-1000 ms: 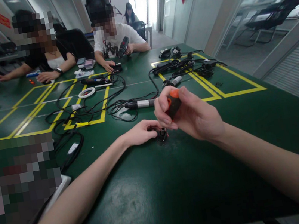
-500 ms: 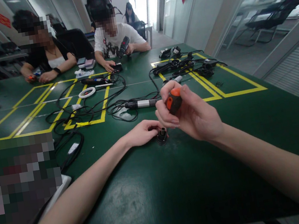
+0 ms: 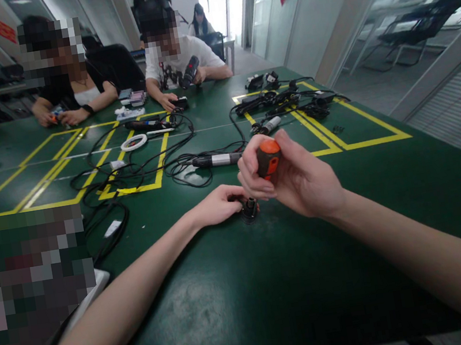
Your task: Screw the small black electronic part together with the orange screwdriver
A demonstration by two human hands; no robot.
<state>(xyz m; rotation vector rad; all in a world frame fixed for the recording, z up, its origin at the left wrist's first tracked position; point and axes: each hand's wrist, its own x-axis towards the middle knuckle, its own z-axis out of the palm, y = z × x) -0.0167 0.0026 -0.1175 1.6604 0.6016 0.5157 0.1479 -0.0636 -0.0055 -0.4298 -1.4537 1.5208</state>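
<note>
My right hand (image 3: 296, 176) is closed around the orange and black handle of a screwdriver (image 3: 270, 159), held upright above the table. The shaft and tip of the screwdriver are hidden behind my fingers. Below it, a small dark round part (image 3: 249, 211) with a short post rests on the green tabletop. My left hand (image 3: 220, 204) lies on the table with thumb and fingers closed on the left side of that part. How the screwdriver meets the part cannot be seen.
Just beyond my hands lies a black tool with a grey band (image 3: 217, 160) and coiled black cables (image 3: 125, 171). A white tape roll (image 3: 133, 143) and a heap of black adapters (image 3: 284, 100) are farther back. Two people (image 3: 184, 57) work across the green table (image 3: 318, 287).
The screwdriver handle has turned in my right hand, so its orange patch faces differently. My right fingers have shifted slightly. My left hand and the round part stay in place.
</note>
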